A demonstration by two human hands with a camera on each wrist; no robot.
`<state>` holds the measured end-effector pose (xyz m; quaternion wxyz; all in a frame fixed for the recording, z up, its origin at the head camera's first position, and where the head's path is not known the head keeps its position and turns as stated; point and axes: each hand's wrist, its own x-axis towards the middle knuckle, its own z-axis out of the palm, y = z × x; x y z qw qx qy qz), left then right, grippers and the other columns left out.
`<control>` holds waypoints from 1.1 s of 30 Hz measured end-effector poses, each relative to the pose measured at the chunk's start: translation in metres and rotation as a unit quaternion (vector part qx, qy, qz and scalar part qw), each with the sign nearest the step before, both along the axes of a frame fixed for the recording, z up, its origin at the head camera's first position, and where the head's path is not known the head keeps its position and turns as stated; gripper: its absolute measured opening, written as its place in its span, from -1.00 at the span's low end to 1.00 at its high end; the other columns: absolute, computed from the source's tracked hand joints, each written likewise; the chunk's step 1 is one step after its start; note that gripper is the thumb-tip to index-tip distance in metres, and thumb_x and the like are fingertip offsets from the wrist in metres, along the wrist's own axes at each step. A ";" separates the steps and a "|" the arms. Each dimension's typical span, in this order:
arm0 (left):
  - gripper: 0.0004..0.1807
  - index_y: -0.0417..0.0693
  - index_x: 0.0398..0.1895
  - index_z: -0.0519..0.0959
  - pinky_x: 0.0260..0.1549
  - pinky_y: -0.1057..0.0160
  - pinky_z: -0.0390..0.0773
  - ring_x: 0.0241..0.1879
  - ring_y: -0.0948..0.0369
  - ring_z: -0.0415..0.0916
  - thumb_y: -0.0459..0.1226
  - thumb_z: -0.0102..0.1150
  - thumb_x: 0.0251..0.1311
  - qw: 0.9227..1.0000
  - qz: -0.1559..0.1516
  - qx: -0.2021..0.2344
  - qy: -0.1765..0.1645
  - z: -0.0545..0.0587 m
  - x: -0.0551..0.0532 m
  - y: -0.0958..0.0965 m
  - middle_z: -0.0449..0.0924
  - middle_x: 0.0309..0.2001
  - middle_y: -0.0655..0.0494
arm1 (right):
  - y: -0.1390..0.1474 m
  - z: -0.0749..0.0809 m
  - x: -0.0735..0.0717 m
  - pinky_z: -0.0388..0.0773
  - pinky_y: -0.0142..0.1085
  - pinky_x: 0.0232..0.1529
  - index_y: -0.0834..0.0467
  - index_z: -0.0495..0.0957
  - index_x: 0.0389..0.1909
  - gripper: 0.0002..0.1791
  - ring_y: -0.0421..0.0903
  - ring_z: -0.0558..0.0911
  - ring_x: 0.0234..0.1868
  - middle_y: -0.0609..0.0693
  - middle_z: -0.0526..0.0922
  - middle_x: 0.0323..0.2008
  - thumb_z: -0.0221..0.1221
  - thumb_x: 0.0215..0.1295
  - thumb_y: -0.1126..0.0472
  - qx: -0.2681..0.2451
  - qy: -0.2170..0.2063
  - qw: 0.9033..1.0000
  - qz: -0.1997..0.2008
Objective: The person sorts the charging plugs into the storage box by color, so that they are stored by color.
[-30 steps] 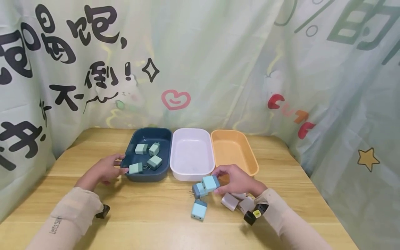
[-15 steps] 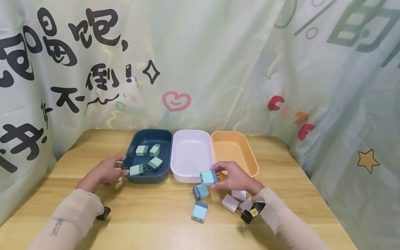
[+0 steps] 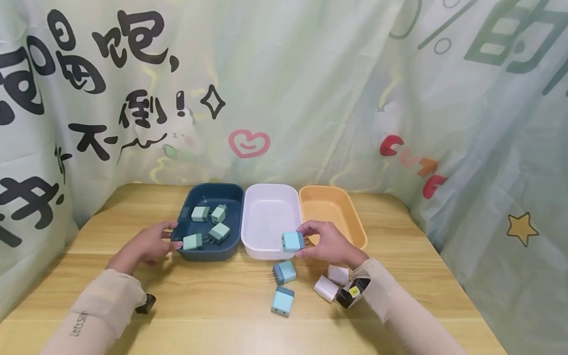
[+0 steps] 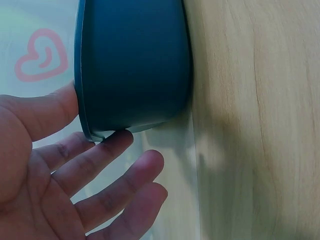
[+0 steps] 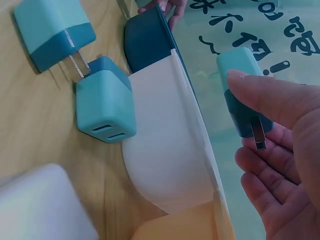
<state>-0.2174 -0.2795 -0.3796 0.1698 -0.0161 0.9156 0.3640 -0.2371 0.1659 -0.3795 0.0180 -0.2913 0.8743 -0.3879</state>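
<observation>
My right hand pinches a light-blue charger plug with a darker blue end, held over the near right corner of the white tray. In the right wrist view its metal prongs point back toward the palm. My left hand grips the left rim of the dark blue tray, thumb on the rim and a finger against the outer wall in the left wrist view. Several pale green charger plugs lie in that tray. Two more blue plugs, one nearer and one farther, lie on the table.
An orange tray stands right of the white one, the trays side by side. White charger plugs lie on the wooden table under my right wrist, partly hidden by it. A printed curtain hangs behind the table.
My right hand has lifted the blue charger plug from beside the other blue ones, up and slightly left to the white tray's near corner. My left hand stays at the dark blue tray.
</observation>
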 end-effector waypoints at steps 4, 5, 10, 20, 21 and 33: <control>-0.18 -0.32 0.42 0.05 -0.45 0.01 0.62 -0.01 -0.22 0.48 -0.14 0.24 0.27 1.000 -0.004 -0.001 0.000 0.001 -0.001 0.001 0.12 0.32 -0.51 | -0.003 0.003 -0.007 0.48 0.06 0.05 0.09 0.62 -0.13 -0.50 -0.04 0.61 -0.08 -0.15 0.66 -0.22 0.55 -0.13 0.07 0.006 0.008 1.000 -0.014; -0.18 -0.32 0.42 0.05 -0.45 0.01 0.62 -0.01 -0.22 0.48 -0.14 0.24 0.28 1.000 -0.003 -0.001 -0.001 0.002 -0.001 0.000 0.12 0.33 -0.51 | -0.005 0.004 -0.009 0.48 0.07 0.05 0.11 0.62 -0.13 -0.50 -0.03 0.61 -0.08 -0.13 0.66 -0.22 0.55 -0.13 0.08 0.006 0.007 1.000 -0.019; -0.17 -0.31 0.42 0.06 -0.45 0.03 0.62 -0.03 -0.19 0.49 -0.13 0.25 0.26 1.000 -0.006 0.000 0.003 0.001 -0.002 0.000 0.14 0.32 -0.50 | -0.010 0.008 -0.019 0.48 0.05 0.06 0.14 0.61 -0.12 -0.51 -0.02 0.61 -0.07 -0.10 0.66 -0.21 0.54 -0.11 0.13 0.005 0.001 0.999 -0.035; -0.18 -0.30 0.43 0.06 -0.44 0.02 0.61 -0.01 -0.21 0.48 -0.13 0.25 0.27 1.000 -0.003 0.002 0.001 0.003 0.001 0.000 0.15 0.32 -0.49 | -0.016 0.010 -0.033 0.47 0.04 0.10 0.17 0.60 -0.10 -0.49 0.00 0.61 -0.06 -0.06 0.66 -0.20 0.54 -0.10 0.13 0.011 -0.003 1.000 -0.022; -0.18 -0.30 0.42 0.07 -0.44 0.02 0.61 -0.01 -0.21 0.48 -0.13 0.25 0.27 1.000 -0.002 0.002 0.001 0.004 0.002 0.001 0.15 0.32 -0.49 | -0.017 0.010 -0.034 0.46 0.05 0.10 0.17 0.61 -0.10 -0.49 0.00 0.61 -0.06 -0.06 0.66 -0.20 0.54 -0.10 0.14 0.009 -0.003 1.000 -0.021; -0.19 -0.30 0.41 0.09 -0.45 0.03 0.61 -0.02 -0.19 0.49 -0.14 0.26 0.26 1.000 -0.003 0.008 0.007 0.002 0.003 0.001 0.16 0.31 -0.50 | -0.026 0.012 -0.047 0.51 -0.06 0.06 0.17 0.60 -0.10 -0.49 -0.04 0.60 -0.10 -0.07 0.65 -0.22 0.54 -0.09 0.12 0.020 -0.009 0.999 -0.034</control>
